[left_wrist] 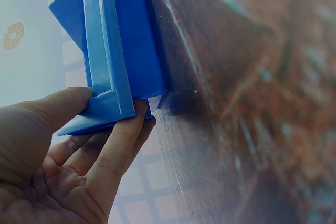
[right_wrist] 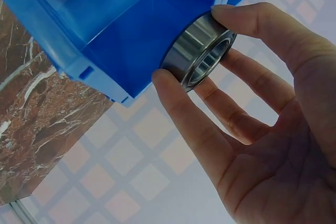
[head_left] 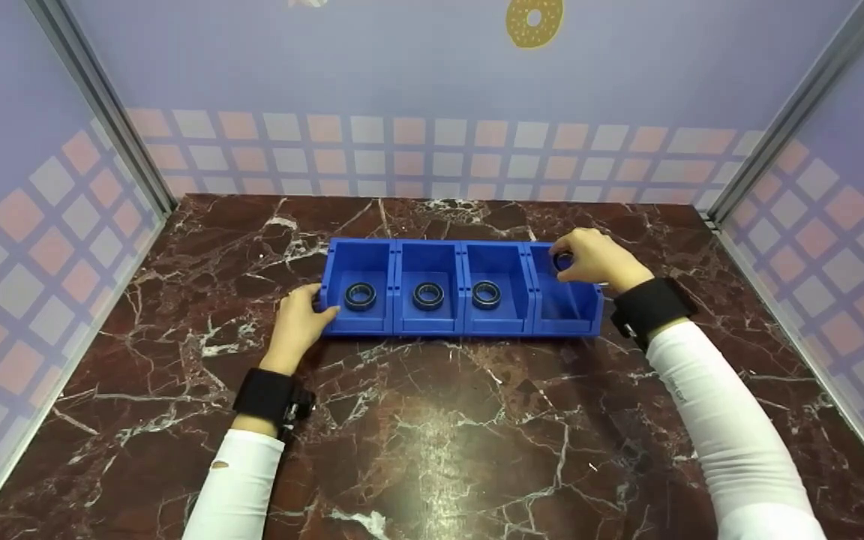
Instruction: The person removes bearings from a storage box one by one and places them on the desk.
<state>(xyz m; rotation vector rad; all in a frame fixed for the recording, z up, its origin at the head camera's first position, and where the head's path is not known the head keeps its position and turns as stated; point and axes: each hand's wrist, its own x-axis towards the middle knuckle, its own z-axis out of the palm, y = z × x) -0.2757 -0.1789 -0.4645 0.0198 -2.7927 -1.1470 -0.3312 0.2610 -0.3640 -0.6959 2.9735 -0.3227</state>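
Note:
Four-part blue bin row aside, my right hand [head_left: 598, 259] pinches a steel ball bearing [right_wrist: 202, 51] between thumb and forefinger, over the rightmost blue bin [head_left: 563, 326]. My left hand [head_left: 299, 322] grips the outer side wall of the leftmost blue bin [head_left: 361, 328], thumb inside and fingers outside, as the left wrist view shows with the bin wall [left_wrist: 100, 114]. One bearing [head_left: 361, 296] lies in the leftmost bin, another bearing [head_left: 428, 296] in the bin beside it, and a third bearing [head_left: 486, 295] in the bin after that.
The joined bins stand on a dark red marbled tabletop [head_left: 432, 420]. Behind them rises a lilac wall with pink and white squares [head_left: 409, 131]. Similar panels and metal corner posts [head_left: 106, 97] bound the left and right sides.

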